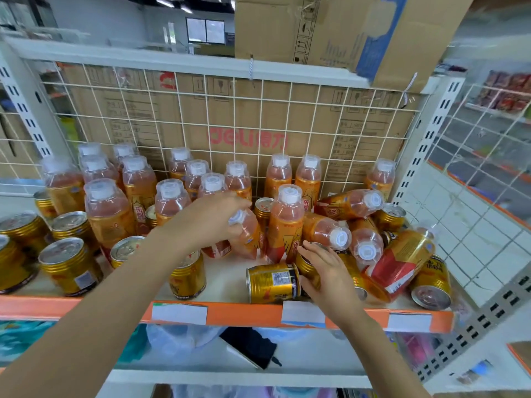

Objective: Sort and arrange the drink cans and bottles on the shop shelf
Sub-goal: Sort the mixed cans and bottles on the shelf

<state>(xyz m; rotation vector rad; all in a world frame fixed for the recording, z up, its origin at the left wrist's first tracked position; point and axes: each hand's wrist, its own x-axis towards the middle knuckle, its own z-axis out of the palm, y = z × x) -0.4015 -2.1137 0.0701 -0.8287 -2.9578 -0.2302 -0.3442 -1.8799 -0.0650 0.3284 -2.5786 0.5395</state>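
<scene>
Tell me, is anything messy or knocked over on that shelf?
Yes. The right side is a jumble: bottles and cans lie tipped over, unlike the upright ones on the left. One gold can lies sideways near the shelf edge.

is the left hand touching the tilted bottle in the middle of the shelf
Touching. Head view: the left hand grips the tilted bottle just below its cap.

Bottles (107, 214): clear plastic, orange drink, white caps, gold labels. Upright in rows well behind the shelf's orange front edge (230, 313), left and centre.
Tilted bottle (247, 237): leaning, gripped, centre.
Fallen bottles (349, 203): heaped behind its right end.
Cans (69, 265): gold, ribbed, upright behind its left end.
Toppled can (271, 282): on its side just behind the edge.
Gripped can (309, 268): touching the toppled can.
</scene>
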